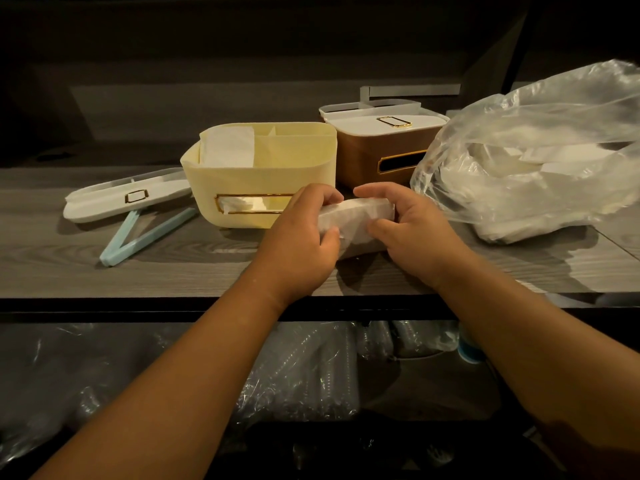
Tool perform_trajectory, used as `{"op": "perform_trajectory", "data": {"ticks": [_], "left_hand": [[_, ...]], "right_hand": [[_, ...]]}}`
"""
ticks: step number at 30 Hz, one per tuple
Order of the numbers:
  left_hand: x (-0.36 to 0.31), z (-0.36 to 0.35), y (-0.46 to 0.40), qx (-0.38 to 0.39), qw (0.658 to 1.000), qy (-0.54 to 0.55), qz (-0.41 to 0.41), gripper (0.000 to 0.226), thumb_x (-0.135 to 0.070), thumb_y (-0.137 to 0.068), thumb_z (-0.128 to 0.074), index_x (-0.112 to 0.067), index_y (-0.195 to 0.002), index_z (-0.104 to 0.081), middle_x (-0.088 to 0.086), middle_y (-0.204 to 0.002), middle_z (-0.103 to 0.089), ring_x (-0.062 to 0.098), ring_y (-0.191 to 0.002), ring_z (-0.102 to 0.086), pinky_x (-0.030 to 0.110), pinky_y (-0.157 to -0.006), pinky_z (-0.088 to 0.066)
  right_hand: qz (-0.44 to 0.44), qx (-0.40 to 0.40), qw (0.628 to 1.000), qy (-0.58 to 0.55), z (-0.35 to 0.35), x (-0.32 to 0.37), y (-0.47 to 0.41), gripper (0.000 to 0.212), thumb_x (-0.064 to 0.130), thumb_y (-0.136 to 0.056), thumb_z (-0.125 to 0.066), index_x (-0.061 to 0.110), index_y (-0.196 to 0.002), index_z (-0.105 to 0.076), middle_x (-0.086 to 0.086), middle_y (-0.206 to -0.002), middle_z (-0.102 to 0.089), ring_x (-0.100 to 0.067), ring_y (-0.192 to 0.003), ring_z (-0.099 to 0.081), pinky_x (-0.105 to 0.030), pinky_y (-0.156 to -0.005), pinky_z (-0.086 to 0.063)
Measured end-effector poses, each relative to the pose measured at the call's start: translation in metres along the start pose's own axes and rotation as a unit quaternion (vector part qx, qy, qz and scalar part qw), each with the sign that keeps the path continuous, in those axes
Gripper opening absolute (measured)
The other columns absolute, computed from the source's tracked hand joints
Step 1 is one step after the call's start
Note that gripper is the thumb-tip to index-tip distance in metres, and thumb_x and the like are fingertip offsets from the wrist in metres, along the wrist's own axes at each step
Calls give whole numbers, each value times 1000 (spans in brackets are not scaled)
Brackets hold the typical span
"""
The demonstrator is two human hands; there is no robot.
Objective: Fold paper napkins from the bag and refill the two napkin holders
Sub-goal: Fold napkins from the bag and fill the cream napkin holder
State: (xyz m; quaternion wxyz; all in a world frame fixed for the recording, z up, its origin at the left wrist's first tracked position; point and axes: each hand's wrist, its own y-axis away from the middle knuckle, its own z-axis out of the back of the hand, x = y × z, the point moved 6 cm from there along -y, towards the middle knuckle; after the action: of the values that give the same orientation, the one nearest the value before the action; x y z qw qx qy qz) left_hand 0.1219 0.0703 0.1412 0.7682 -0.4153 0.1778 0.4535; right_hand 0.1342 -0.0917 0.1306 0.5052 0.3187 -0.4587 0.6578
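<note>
both hands' grip (356, 226) curled round napkin stack (360, 216), over shelf (173, 271).

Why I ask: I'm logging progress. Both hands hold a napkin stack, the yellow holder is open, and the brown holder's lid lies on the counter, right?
Not quite. In the head view the brown holder has its lid on; the lid on the counter is beside the open yellow holder.

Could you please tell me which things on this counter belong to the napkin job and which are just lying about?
Job:
napkin stack, held by left hand and right hand
yellow holder, lid off
brown holder, lid on
napkin bag
white lid

Lying about:
blue clip
plastic-wrapped cups below
</note>
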Motion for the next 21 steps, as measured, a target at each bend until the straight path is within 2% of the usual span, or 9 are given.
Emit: {"op": "perform_trajectory", "data": {"ticks": [4, 8, 10, 14, 18, 21], "left_hand": [[0, 3, 0, -19, 1000, 13, -4, 41, -12, -96, -62, -37, -119, -40, -15, -120, -41, 7, -109, -46, 4, -70, -49], [4, -6, -2, 29, 999, 9, 33, 45, -17, -95, -65, -33, -129, -39, -11, -121, -42, 13, -109, -50, 14, -78, -51], [4, -6, -2, 29, 999, -3, 36, 46, -17, -96, -64, -32, -131, -38, -12, -120, -41, 13, -109, -51, 17, -79, -52], [2, 2, -1, -19, 1000, 12, 13, 50, -15, -94, -67, -29, -131, -38, -13, -119, -41, 10, -107, -50, 15, -79, -54], [5, -5, -2, 16, 999, -10, 46, 52, -21, -94, -68, -31, -134, -37, -14, -120, -41, 8, -105, -48, 6, -71, -45], [4, -3, -2, 0, 999, -20, 33, 47, -19, -94, -68, -31, -130, -40, -15, -118, -43, 7, -105, -48, 4, -72, -42]], "right_hand": [[28, -28, 999, 15, 4, 6, 2, 47, 9, -95, -62, 38, -132, -57, 22, -116, -55, 0, -97, -61, -11, -70, -54], [18, -13, 999, 32, 2, 3, 1, 54, 9, -92, -65, 36, -137, -53, 15, -119, -59, -6, -98, -63, -19, -74, -58], [20, -12, 998, 56, 1, 4, 1, 53, 10, -92, -66, 35, -137, -53, 16, -120, -57, -3, -100, -61, -16, -76, -57], [37, -26, 999, 26, 4, 7, 3, 48, 9, -93, -66, 38, -130, -58, 21, -114, -57, 1, -98, -60, -12, -74, -55], [21, -6, 999, 49, 1, 3, 0, 55, 11, -90, -69, 40, -135, -54, 14, -119, -57, -3, -97, -60, -8, -69, -52], [14, -13, 998, 62, 1, 2, -1, 54, 12, -90, -69, 36, -135, -53, 14, -120, -57, -1, -96, -59, -4, -65, -49]]}}
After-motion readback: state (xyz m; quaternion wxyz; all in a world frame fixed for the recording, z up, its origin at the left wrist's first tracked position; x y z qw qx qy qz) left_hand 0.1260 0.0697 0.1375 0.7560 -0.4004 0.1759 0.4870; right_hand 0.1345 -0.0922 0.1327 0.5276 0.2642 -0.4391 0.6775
